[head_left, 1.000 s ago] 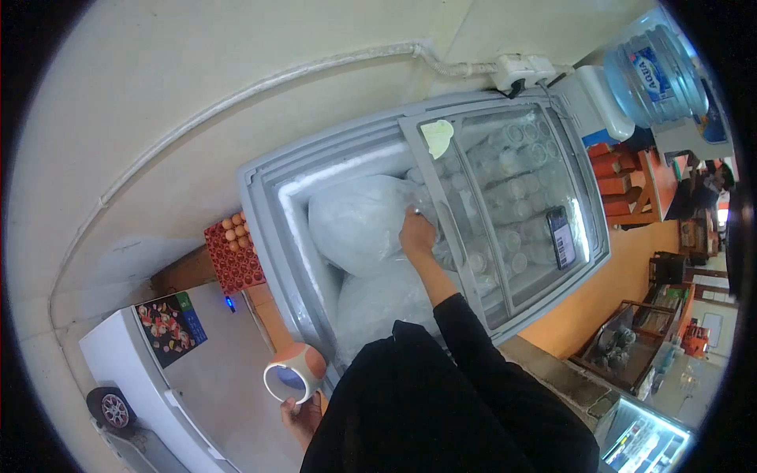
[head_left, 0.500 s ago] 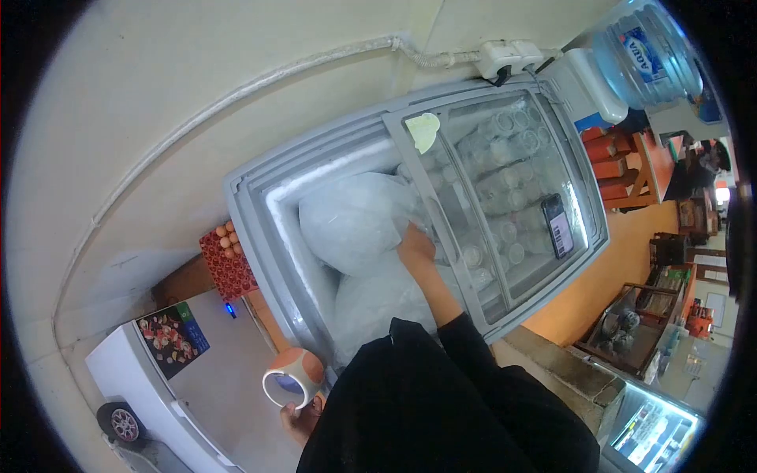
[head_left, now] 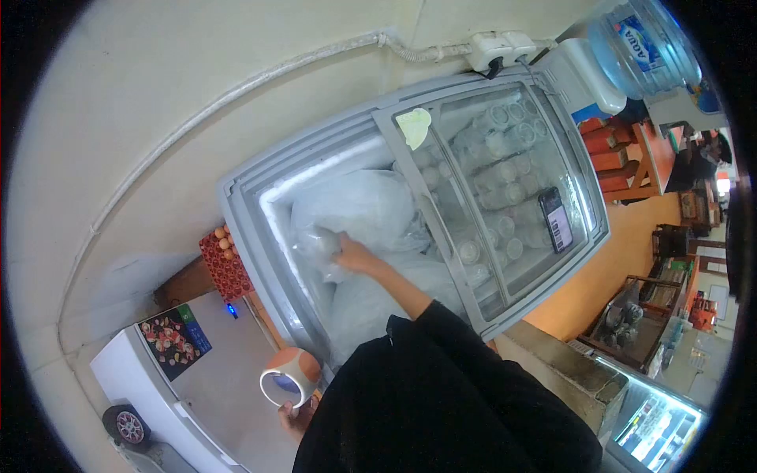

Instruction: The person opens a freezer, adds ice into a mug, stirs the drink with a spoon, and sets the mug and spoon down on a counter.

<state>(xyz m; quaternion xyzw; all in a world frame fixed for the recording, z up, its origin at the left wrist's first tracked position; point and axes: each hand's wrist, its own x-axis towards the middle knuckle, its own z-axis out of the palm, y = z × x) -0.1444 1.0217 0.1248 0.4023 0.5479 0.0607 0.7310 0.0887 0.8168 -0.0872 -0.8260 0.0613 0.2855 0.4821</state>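
Note:
My left hand point(head_left: 300, 416) is closed on a white and orange mug point(head_left: 293, 377), its mouth turned toward me, beside the freezer's near left corner. Inside the open half of the chest freezer point(head_left: 272, 206), my right hand point(head_left: 352, 254) has its fingers closed at a translucent, whitish plastic thing point(head_left: 319, 243); its exact kind I cannot make out. Beneath and around it lie two large clear plastic bags, one farther back point(head_left: 359, 201) and one nearer me point(head_left: 386, 296), with whitish contents.
A sliding glass lid point(head_left: 481, 110) covers the freezer's right half, with a phone point(head_left: 556, 221) lying on it and lidded cups point(head_left: 512, 189) below. Egg trays point(head_left: 225, 264) and a white fridge point(head_left: 213, 370) stand left. A water dispenser point(head_left: 587, 79) is at the back right.
My right hand has moved left across the bags, from near the glass lid toward the freezer's left wall, and the whitish plastic thing now shows at its fingers. My left hand keeps the mug in place.

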